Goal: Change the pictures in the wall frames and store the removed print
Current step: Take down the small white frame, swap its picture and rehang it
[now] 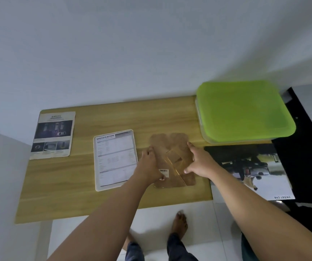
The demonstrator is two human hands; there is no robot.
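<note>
A brown frame backing board [172,146] with a fold-out stand and a barcode sticker lies face down on the wooden table [76,185]. My left hand [150,166] grips its left edge, thumb near the sticker. My right hand [198,161] holds its right edge, fingers spread along the side. To the left lies a white-rimmed frame with a "SPECIFICATION" print [113,159]. Further left is a loose "SAFETY" print [52,135]. A large dark print showing a vehicle [249,170] lies at the table's right end.
A clear storage box with a green lid [243,112] stands at the back right corner. A black piece of furniture [307,157] stands to the right of the table. A white wall rises behind it. My bare feet are on the white floor below.
</note>
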